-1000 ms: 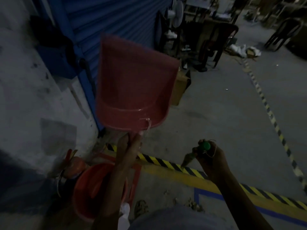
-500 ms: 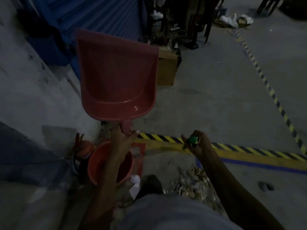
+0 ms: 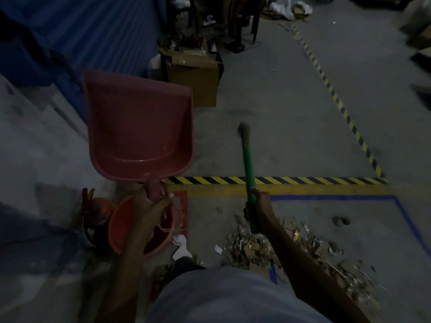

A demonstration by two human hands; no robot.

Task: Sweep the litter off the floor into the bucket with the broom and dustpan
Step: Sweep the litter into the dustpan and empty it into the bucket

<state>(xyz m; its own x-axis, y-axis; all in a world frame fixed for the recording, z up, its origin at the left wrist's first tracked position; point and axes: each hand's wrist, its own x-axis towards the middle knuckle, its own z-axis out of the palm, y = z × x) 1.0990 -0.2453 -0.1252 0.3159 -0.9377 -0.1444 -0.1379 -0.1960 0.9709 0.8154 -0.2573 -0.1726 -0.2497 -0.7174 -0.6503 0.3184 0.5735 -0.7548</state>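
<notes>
Between loads: left hand [image 3: 149, 206] grips raised, empty dustpan [image 3: 140, 127] above bucket [image 3: 121, 229]; right hand [image 3: 261, 206] grips broom [image 3: 248, 169]. Next: lower pan beside litter [image 3: 291, 248].

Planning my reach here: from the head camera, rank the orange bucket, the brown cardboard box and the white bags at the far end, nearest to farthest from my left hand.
1. Orange plastic bucket: just below the left hand.
2. Brown cardboard box: ahead, beside the blue shutter.
3. White bags: far end of the floor.

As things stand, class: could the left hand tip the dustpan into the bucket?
Probably yes. The left hand grips the dustpan by its handle above the open bucket, with nothing between them.
</notes>
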